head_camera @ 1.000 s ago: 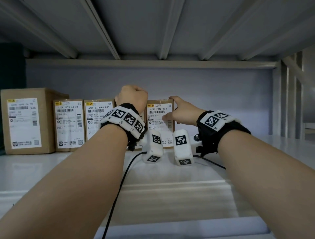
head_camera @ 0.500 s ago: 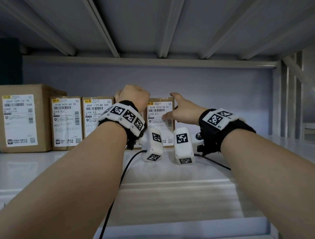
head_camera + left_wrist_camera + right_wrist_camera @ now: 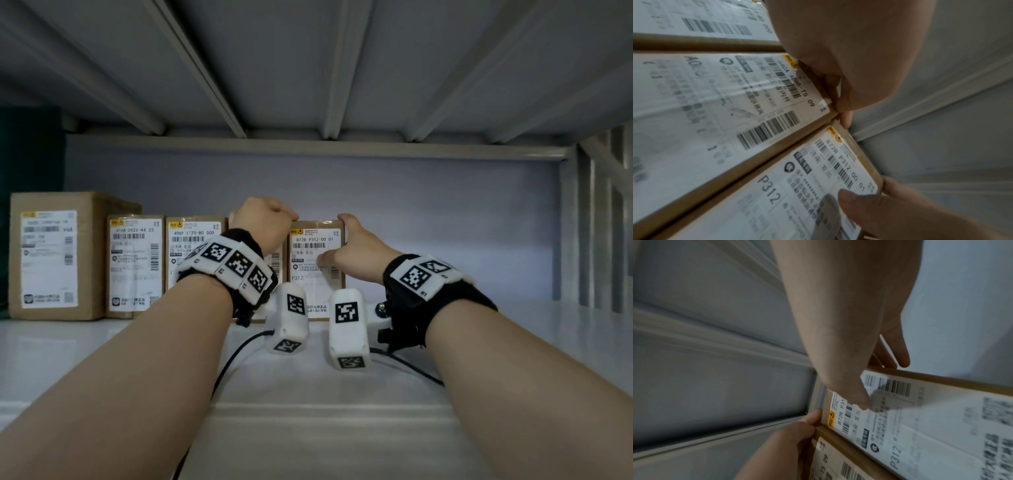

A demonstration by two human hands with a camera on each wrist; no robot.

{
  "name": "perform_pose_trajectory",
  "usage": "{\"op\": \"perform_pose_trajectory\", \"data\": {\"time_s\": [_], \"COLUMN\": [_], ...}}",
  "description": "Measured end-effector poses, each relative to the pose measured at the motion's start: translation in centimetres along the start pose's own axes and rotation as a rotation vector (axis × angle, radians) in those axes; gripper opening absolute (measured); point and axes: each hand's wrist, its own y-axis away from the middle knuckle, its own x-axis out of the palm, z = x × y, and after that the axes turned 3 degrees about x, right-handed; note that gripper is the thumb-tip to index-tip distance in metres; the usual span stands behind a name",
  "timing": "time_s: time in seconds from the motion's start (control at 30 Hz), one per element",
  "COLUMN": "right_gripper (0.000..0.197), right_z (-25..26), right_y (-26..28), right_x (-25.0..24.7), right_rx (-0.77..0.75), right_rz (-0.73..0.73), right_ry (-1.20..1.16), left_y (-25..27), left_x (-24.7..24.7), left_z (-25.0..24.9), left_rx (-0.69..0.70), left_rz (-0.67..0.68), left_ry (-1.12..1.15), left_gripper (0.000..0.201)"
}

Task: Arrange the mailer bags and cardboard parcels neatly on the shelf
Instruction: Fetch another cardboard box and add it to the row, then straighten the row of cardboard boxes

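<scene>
Several brown cardboard parcels with white labels stand upright in a row on the white shelf [image 3: 342, 383]. My left hand [image 3: 263, 219] [image 3: 849, 56] curls over the top edge of the fourth parcel [image 3: 715, 97] [image 3: 838, 467], which my wrist mostly hides in the head view. My right hand [image 3: 349, 246] [image 3: 849, 321] holds the rightmost parcel, marked P312 [image 3: 308, 246] [image 3: 797, 186] [image 3: 941, 426]. Its thumb presses the front label and its fingers wrap the top right corner. The two parcels stand side by side, nearly touching.
Left of my hands stand a larger box [image 3: 51, 257] and two slim parcels [image 3: 135, 263] [image 3: 191, 246]. The shelf's right half up to the upright posts [image 3: 596, 222] holds nothing. The upper shelf's ribbed underside [image 3: 325, 68] hangs close above. Black cables [image 3: 233, 356] trail from my wrists.
Both hands keep their hold on the same two parcels. The P312 parcel has not visibly shifted; only the head view has moved a little.
</scene>
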Motion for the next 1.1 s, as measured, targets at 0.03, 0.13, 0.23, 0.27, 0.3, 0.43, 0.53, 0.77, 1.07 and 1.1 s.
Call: {"op": "perform_pose_trajectory", "data": {"time_s": [0.03,0.13,0.23,0.27,0.3,0.43,0.53,0.77,1.07,1.1], "right_gripper": [0.09,0.087,0.075,0.069,0.064,0.051,0.049,0.068,0.086,0.084], "right_z": [0.0,0.0,0.0,-0.1,-0.1,-0.1,-0.3,-0.4,0.3,0.6], "right_y": [0.0,0.0,-0.2,-0.4,-0.4,-0.6,-0.8,-1.0,0.1,0.3], "right_x": [0.0,0.1,0.1,0.1,0.1,0.1,0.1,0.0,-0.1,-0.1], "right_rx": [-0.006,-0.013,-0.009,-0.008,-0.006,-0.002,0.004,0.032,0.083,0.084], "right_rz": [-0.001,0.002,-0.018,-0.03,-0.043,-0.072,-0.066,-0.06,-0.142,-0.165], "right_ry": [-0.004,-0.017,-0.041,-0.048,-0.054,-0.055,-0.05,-0.079,-0.052,-0.049], "left_y": [0.0,0.0,0.1,0.0,0.0,-0.1,-0.1,-0.3,0.4,0.5], "left_x": [0.0,-0.1,-0.2,-0.2,-0.2,-0.2,-0.3,0.0,-0.4,-0.3], "left_z": [0.0,-0.1,0.0,0.0,0.0,0.1,0.2,0.5,-1.1,-1.4], "left_rx": [0.0,0.003,-0.003,-0.005,-0.014,-0.026,-0.017,-0.013,0.041,0.042], "left_rz": [-0.001,0.018,0.022,0.024,0.026,0.046,0.049,0.04,0.033,0.026], "left_ry": [0.0,0.011,0.005,0.012,0.024,0.051,0.061,0.07,0.033,0.043], "left_gripper": [0.034,0.035,0.034,0.034,0.034,0.039,0.038,0.039,0.034,0.034]}}
